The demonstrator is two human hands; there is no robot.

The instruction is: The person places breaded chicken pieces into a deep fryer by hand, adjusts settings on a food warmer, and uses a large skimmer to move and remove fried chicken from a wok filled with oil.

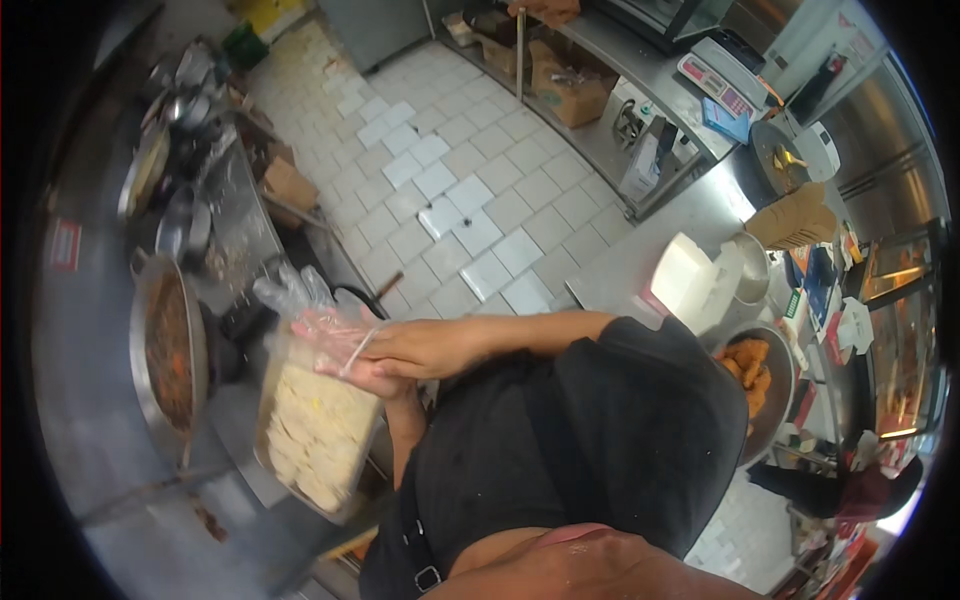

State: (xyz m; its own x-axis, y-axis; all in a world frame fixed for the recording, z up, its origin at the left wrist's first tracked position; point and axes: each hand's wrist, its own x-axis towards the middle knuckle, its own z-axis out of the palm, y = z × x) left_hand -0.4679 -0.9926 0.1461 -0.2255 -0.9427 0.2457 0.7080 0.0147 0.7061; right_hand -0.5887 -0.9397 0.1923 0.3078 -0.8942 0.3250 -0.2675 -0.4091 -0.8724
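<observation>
My right hand (337,334) reaches across from the right, its front part inside a clear plastic glove with a pale band at the cuff. The glove's fingertips stick out loose and crumpled. Against its underside lies my left hand (386,382), bare, seeming to hold the glove near the cuff; the overlap hides some fingers. Just below both hands is a rectangular metal tray (260,450) full of pale, flour-like food. Left of it stands a wide metal pan (199,352) of brown oil or liquid with orange bits, a utensil's handle at its lower rim.
Metal bowls and utensils crowd the counter (251,195) at upper left. On the right-hand steel counter (615,281) are an open white carton (682,281), a bowl of fried pieces (784,367) and a scale (716,86). Another person (862,487) is at lower right.
</observation>
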